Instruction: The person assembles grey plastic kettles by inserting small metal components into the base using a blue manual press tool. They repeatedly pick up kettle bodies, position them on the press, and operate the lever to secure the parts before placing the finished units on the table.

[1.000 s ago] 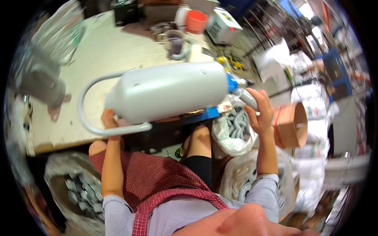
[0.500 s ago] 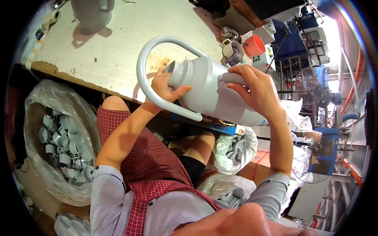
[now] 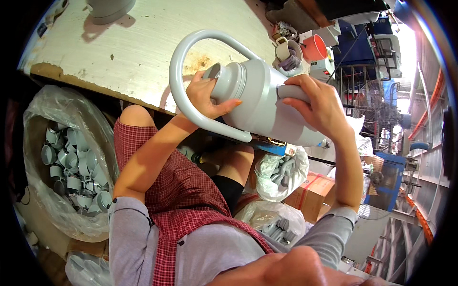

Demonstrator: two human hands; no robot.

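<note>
A large light-grey plastic jug [image 3: 262,97] lies on its side over the table's front edge, its stepped neck facing left. A big curved loop handle [image 3: 177,71] of the same grey arches around the neck end. My left hand [image 3: 202,98] reaches through the loop and is closed on the neck, thumb along its near side and some fingers hidden behind it. With fingers and thumb, my right hand [image 3: 320,102] grips a short rounded grey grip piece [image 3: 292,92] against the jug's side. Whether that piece is fixed to the jug, I cannot tell.
Another grey jug [image 3: 112,10] stands on the cream table [image 3: 138,50]. A plastic-lined bin [image 3: 36,162] of grey parts is at the left. Bags of grey parts [image 3: 284,176] and a carton [image 3: 312,190] lie below right. A red cup [image 3: 314,47] and fans [image 3: 374,107] are farther right.
The jug and both hands sit slightly farther right in the picture, and the whole view has shifted a little. Both hands keep the same holds.
</note>
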